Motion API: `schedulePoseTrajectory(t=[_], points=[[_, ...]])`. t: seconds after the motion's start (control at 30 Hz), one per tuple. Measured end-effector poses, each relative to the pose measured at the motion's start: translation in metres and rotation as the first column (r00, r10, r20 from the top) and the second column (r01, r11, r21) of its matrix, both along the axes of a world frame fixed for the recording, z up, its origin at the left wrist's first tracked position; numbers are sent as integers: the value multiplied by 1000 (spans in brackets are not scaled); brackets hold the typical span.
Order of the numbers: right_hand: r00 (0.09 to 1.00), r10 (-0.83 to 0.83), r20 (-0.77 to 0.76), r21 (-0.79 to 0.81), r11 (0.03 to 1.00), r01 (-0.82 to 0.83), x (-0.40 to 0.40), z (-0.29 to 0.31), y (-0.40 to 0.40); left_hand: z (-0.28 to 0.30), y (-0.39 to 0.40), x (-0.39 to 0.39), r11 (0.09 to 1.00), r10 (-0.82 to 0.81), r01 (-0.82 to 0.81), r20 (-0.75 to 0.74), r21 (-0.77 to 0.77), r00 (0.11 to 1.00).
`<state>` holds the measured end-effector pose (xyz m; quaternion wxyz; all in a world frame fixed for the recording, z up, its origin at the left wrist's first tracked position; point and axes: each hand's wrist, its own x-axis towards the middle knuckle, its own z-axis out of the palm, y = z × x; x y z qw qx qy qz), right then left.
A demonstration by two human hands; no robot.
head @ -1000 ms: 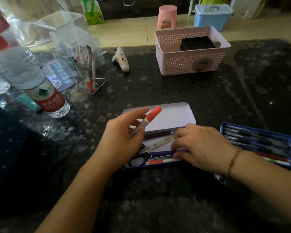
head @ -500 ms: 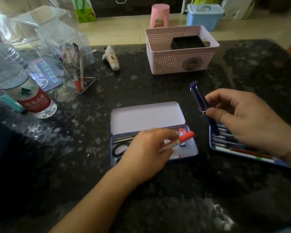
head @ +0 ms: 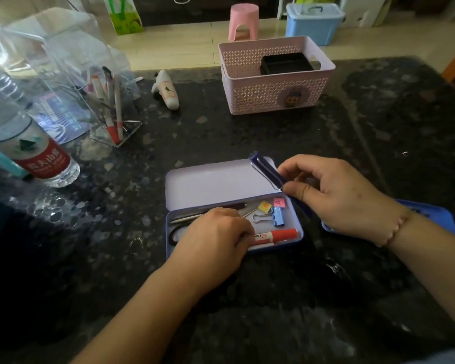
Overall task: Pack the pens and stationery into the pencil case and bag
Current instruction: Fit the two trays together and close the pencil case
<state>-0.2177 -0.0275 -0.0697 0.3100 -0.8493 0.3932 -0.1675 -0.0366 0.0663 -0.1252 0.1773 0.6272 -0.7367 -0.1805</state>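
An open purple tin pencil case (head: 218, 183) lies in front of me, lid tipped back. Inside it are black-handled scissors (head: 174, 233), a dark pen (head: 231, 206), a blue binder clip (head: 277, 219), small coloured erasers (head: 272, 204) and a red-capped marker (head: 276, 236). My left hand (head: 213, 240) lies in the case and pinches the marker's white end against the front wall. My right hand (head: 336, 198) pinches a dark blue pen (head: 267, 173) above the case's right end, cap pointing up and left. A blue tray (head: 428, 211) sits under my right wrist.
A clear plastic bag (head: 71, 72) with pens in a clear holder (head: 113, 122) stands at the back left, beside a water bottle (head: 32, 148). A pink basket (head: 273, 80) holding a black box sits at the back. A white toy-shaped item (head: 166, 90) lies between them.
My left hand has lowered the red-capped marker flat into the case's front. My right hand has carried the blue pen from the blue tray to above the case's right end.
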Motion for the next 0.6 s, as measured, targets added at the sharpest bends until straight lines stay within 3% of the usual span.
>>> schedulePoseTrajectory(t=[0.13, 0.37, 0.4, 0.47, 0.53, 0.6], points=[[996, 28, -82, -41, 999, -31, 10, -7, -1, 5, 2, 22, 996, -47, 44, 31, 79, 998], [947, 128, -294, -206, 959, -194, 27, -37, 8, 15, 12, 85, 985, 105, -118, 107, 125, 989], [958, 126, -258, -203, 962, -181, 28, -38, 8, 15, 12, 84, 987, 109, -120, 101, 109, 989], [999, 24, -35, -93, 995, -27, 31, -32, 8, 13, 11, 78, 991, 117, -121, 61, 52, 991], [958, -200, 206, 172, 971, 166, 34, -24, 6, 12, 10, 71, 991, 134, -134, 29, 0, 991], [858, -392, 332, 450, 865, 221, 38, -20, 9, 10, 8, 64, 987, 156, -155, 16, -39, 988]])
